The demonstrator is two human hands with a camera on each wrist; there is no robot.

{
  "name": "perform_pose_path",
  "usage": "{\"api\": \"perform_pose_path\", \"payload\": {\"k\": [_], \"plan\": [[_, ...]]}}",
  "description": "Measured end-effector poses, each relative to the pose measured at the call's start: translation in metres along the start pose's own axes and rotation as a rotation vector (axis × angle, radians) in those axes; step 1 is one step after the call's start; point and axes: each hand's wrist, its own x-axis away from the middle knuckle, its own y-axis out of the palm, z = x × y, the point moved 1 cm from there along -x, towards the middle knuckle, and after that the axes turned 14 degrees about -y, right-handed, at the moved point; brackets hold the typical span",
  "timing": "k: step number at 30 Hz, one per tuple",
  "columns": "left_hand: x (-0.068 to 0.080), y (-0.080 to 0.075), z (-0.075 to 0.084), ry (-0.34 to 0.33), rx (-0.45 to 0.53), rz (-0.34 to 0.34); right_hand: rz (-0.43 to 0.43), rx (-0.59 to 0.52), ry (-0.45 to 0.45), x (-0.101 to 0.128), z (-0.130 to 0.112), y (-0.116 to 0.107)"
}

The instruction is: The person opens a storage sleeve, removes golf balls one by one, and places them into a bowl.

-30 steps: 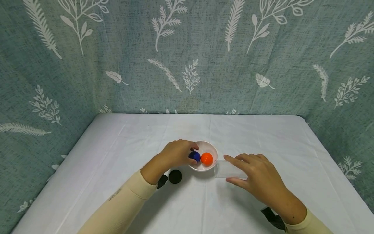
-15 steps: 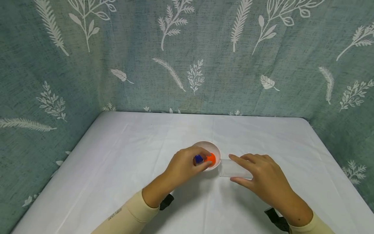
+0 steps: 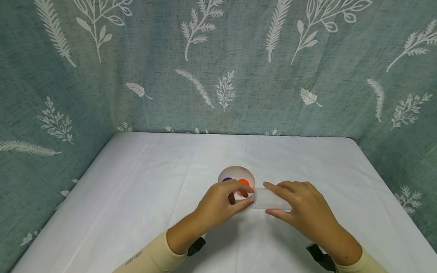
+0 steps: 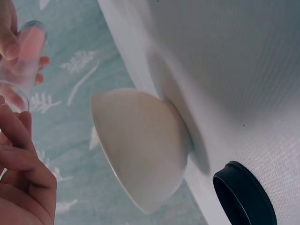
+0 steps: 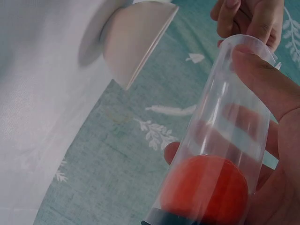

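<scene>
My right hand (image 3: pixel 300 206) grips a clear plastic tube (image 3: pixel 271 199) that lies sideways, its open mouth pointing at the white bowl (image 3: pixel 236 171). In the right wrist view the tube (image 5: pixel 225 117) holds an orange-red ball (image 5: pixel 204 187) at its capped end. A blue ball (image 3: pixel 227 179) and an orange ball (image 3: pixel 244 182) lie in the bowl. My left hand (image 3: pixel 222 199) has thumb and forefinger curled at the tube's mouth. Whether they pinch the rim I cannot tell, and nothing shows between them.
A black cap (image 4: pixel 243 194) lies on the white tablecloth (image 3: pixel 153 182) just beside the bowl (image 4: pixel 140 145); my left arm hides it in the head view. A leaf-patterned curtain (image 3: pixel 218 68) closes off the table's back and both sides.
My left hand drew back from over the balls in the bowl to the tube's mouth. Both balls show in the bowl again. The right hand and the tube barely moved.
</scene>
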Motion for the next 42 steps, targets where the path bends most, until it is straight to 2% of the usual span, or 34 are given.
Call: {"api": "perform_pose_path", "payload": {"k": [8,18,23,32,42], "plan": [[0.0062,-0.0002,-0.0009,-0.018,0.047,-0.051,-0.043,0.014,0.013,-0.0013,-0.0059,0.0012],[0.0073,-0.0007,0.0024,0.0,0.065,-0.066,-0.077,0.018,0.026,-0.0033,-0.0071,-0.0008],[0.0083,0.0011,0.002,0.0,0.061,-0.063,-0.092,0.019,0.032,-0.0033,-0.0076,-0.0008],[0.0074,0.0059,-0.0002,-0.035,0.048,-0.098,-0.14,0.034,0.052,-0.0007,-0.0081,-0.002],[0.0072,0.0073,-0.0001,-0.035,0.021,-0.09,-0.189,0.036,0.078,-0.0025,-0.0095,-0.0022]]}}
